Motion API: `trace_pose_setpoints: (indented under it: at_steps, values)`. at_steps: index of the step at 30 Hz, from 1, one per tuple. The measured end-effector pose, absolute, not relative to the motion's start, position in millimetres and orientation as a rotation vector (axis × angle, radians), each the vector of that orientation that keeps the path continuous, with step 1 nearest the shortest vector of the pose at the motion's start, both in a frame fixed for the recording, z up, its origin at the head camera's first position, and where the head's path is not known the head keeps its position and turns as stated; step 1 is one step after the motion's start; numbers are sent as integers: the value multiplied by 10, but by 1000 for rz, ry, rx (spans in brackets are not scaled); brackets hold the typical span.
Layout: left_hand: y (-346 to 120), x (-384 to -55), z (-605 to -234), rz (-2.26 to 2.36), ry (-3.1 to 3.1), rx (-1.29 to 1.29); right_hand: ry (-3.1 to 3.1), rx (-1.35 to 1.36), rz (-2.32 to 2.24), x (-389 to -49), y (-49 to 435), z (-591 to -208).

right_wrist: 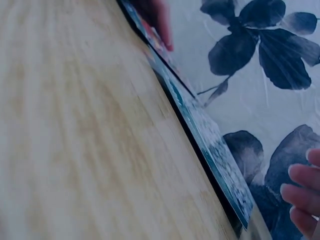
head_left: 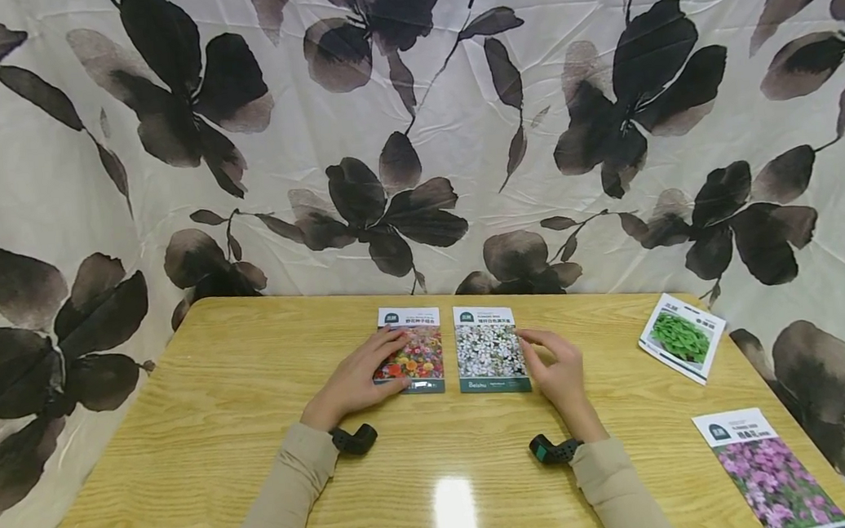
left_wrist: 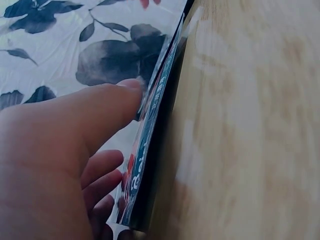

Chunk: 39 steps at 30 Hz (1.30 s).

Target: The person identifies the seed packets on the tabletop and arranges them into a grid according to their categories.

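Observation:
My left hand (head_left: 360, 379) rests with extended fingers over the left side of a seed packet with mixed red and orange flowers (head_left: 421, 354). In the left wrist view, the thumb (left_wrist: 117, 100) lies along this packet's near edge (left_wrist: 150, 135). Beside it to the right lies a white-flower seed packet (head_left: 489, 349), flat on the table and a small gap away. At that packet's right edge is my right hand (head_left: 558, 365), fingers loosely bent, nothing gripped. The right wrist view shows its fingers (right_wrist: 302, 195) spread out to the right of the white-flower packet (right_wrist: 215, 145).
A small packet with green leaves (head_left: 681, 337) lies tilted near the table's right edge. Closer to me on that side is a packet with pink-purple flowers (head_left: 776, 476). Behind the wooden table (head_left: 251, 333) hangs a floral cloth (head_left: 276, 168). Light glares off the front of the tabletop.

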<state>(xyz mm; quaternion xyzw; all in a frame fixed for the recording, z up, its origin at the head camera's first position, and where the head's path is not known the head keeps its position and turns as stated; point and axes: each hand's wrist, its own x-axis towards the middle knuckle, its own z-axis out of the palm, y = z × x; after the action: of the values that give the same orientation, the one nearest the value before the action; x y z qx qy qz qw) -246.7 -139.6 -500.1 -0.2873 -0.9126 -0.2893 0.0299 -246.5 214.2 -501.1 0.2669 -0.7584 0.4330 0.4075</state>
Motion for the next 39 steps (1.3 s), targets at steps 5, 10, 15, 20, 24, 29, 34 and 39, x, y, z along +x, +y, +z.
trace_pose_setpoints:
  at_steps: [5,10,15,20,24,29,34,39]
  values:
    - [-1396,-2474,-5019,-895,-2815,-888,-1915,522,1123,-2400,2218,-5069]
    - [-1401,-2480,-5019,-879,-2824,-884,-1898,473,1128,-2194,2157,-4884]
    - [-1404,-2475,-5013,-887,-2825,-879,-1917,464,1134,-1991,2137,-4719]
    - [-1395,-2481,-5014,-887,-2818,-873,-1927,483,1107,-1872,2187,-4692]
    - [-1390,-2491,-5029,-887,-2817,-863,-1930,500,1095,-1801,2235,-4703]
    - [-1401,-2500,-5048,-901,-2806,-873,-1941,503,1088,-1705,2281,-4690]
    - [-1399,-2509,-5067,-896,-2805,-893,-1994,472,1195,-1556,2378,-4626]
    - [-1403,-2507,-5062,-891,-2819,-873,-2103,359,1309,-1377,2515,-4523]
